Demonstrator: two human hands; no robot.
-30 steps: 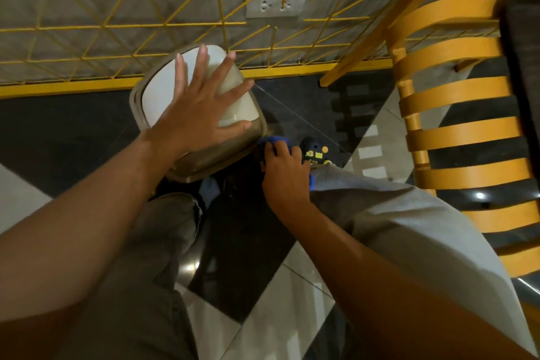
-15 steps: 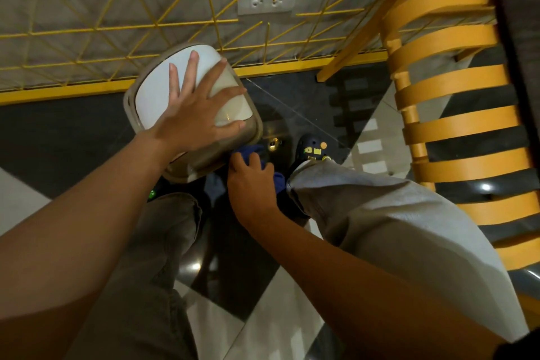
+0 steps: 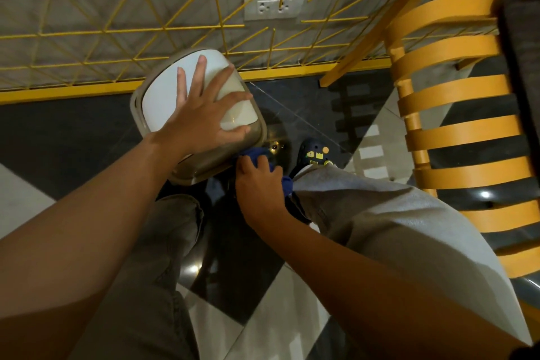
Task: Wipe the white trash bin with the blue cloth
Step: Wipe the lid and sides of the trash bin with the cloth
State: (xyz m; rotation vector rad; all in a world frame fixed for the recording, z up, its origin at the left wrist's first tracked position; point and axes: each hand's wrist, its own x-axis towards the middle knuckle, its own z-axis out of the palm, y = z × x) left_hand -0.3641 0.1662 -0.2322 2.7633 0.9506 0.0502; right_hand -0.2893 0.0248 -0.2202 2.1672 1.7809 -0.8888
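Note:
The white trash bin [image 3: 159,102] stands on the dark floor by the wall, seen from above, with a white lid and a beige rim. My left hand [image 3: 201,114] lies flat on the lid with its fingers spread. My right hand [image 3: 257,184] holds the blue cloth [image 3: 257,153] against the bin's near right side, just below the rim. Most of the cloth is hidden under that hand; a second blue corner shows at the wrist side.
A yellow wire grid [image 3: 146,23] covers the grey wall, with a socket plate [image 3: 274,4] on it. A yellow slatted chair [image 3: 455,131] stands at the right. My knees in grey trousers and a dark shoe [image 3: 314,153] are close to the bin.
My right hand with the cloth slid left along the bin's side, then back right a little. My left hand stayed flat on the lid.

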